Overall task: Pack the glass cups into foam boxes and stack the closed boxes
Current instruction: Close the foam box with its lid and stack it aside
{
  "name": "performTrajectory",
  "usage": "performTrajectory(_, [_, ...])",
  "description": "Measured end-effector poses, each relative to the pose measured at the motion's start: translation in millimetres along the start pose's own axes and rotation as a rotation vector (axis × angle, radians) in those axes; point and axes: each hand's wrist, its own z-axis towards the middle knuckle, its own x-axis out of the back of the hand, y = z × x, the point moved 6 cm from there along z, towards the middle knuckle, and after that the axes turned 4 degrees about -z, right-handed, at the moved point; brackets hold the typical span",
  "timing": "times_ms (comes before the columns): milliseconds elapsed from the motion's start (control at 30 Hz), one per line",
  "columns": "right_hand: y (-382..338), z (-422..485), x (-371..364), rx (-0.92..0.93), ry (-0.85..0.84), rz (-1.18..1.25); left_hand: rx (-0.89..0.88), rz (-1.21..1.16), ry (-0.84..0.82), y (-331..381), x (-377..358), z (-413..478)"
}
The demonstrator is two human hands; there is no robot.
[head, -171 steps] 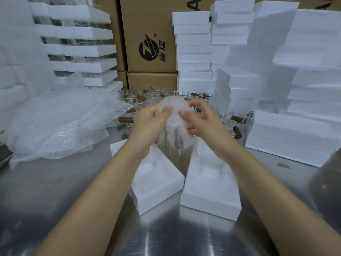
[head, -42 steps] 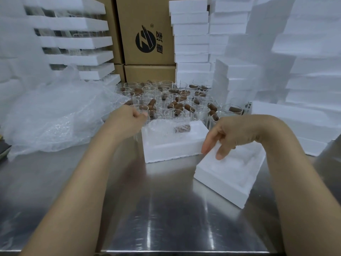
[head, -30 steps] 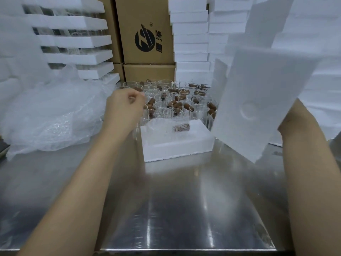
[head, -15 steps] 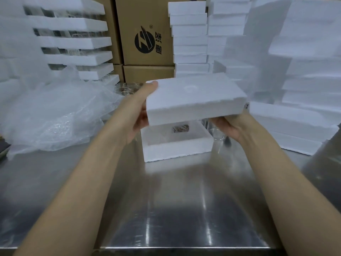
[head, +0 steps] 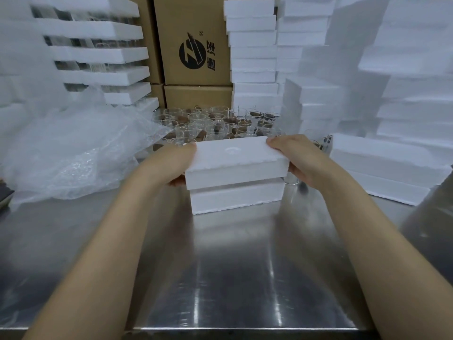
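Steel table (head: 232, 266), foam stacks (head: 252, 52) behind; left hand (head: 175, 163) and right hand (head: 296, 160) grip foam lid (head: 235, 163).

Foam lid (head: 235, 163) over foam base (head: 237, 198)
Both white, aligned, a thin gap between; glass cups (head: 215, 123) stand clustered behind.

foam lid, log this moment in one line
phase: closing | left hand and right hand: grip lid ends | lid: over base, gap showing | base: on table
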Motion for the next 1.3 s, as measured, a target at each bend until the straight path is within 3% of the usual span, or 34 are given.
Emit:
performTrajectory(100, [1,0,0,0.006,0.02,-0.045,-0.007,0.113,0.042,0,0,1])
performTrajectory(367, [-3,-1,2,0.085,0.086,-0.33,-0.035,0.101,0.132,4,-8,1])
performTrajectory(633, [-7,-5,-4,0.107,0.095,-0.541,-0.066,0.112,0.036,5,-9,-1])
performTrajectory(800, [-13,-6,-8,0.116,0.079,-0.65,-0.04,0.097,0.1,3,-8,2])
performTrajectory(967, [-12,-10,-4,0.065,0.099,-0.675,0.027,0.125,0.001,-7,-8,3])
performTrajectory(1133, [-3,-6,4,-0.051,0.092,-0.599,0.157,-0.155,-0.104,-17,-11,-3])
performTrajectory(1300, [-2,-3,-4,-0.072,0.096,-0.771,0.216,-0.155,-0.238,-20,-15,-4])
